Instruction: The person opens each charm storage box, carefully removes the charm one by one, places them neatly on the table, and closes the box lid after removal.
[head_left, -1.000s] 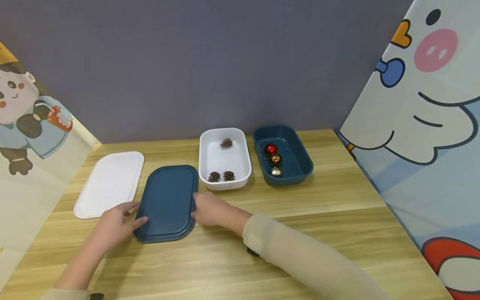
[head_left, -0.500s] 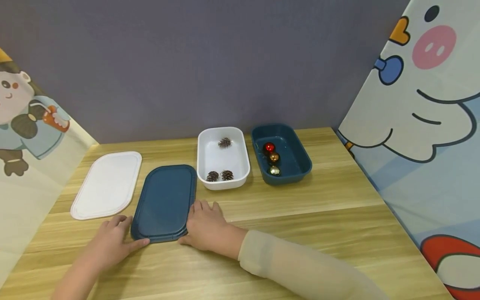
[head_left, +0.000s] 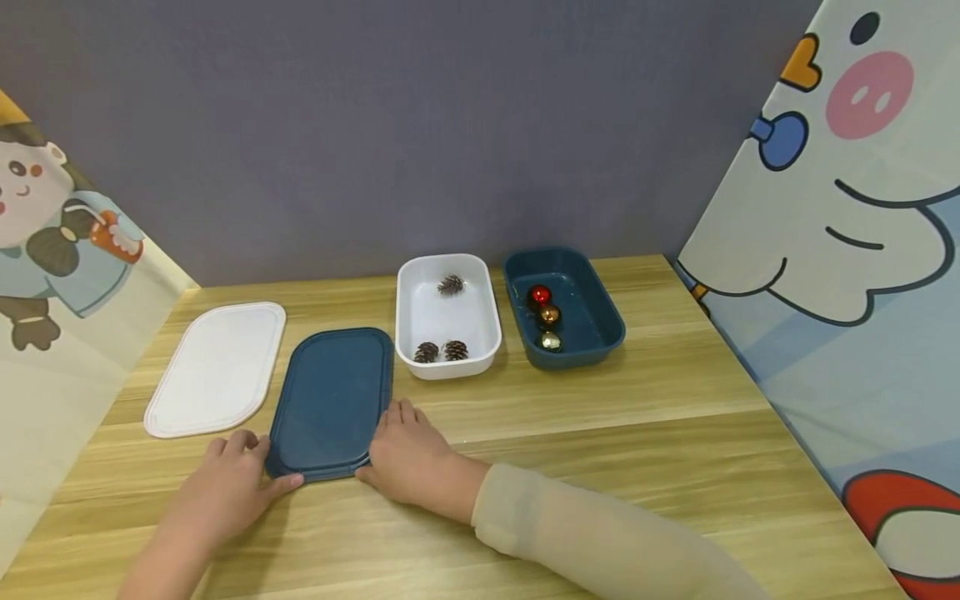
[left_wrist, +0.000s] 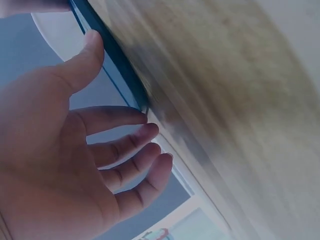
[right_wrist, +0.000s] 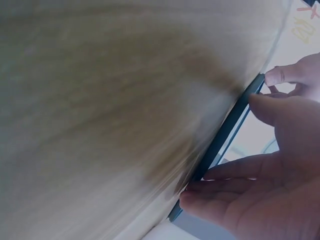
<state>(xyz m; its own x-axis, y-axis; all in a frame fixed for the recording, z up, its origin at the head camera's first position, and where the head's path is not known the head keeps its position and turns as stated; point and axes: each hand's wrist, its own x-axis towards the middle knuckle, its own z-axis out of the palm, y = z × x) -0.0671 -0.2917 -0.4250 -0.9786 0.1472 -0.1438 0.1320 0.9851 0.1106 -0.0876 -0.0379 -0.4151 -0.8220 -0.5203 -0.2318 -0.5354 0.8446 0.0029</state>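
A plain grey panel stands behind a wood-patterned desk, with a cartoon-printed right panel and left panel at its sides. A pale sleeve covers the person's right forearm. On the left of the desk lies a white lid; to its right, the dark blue lid lies flat, between both hands, its far right corner just beside the white container. Right of that stands the dark blue container. The right-hand grip is unclenched, straight fingers along the blue lid's right edge and thumb at its near edge. The left-hand grip is loose too, fingers spread and relaxed, index fingertip and thumb touching the lid's near left corner. Three pine cones sit in the white container, one toward the far end, two at the near end. Smallest are three shiny baubles, red, copper and gold, lined up by the blue container's left wall.
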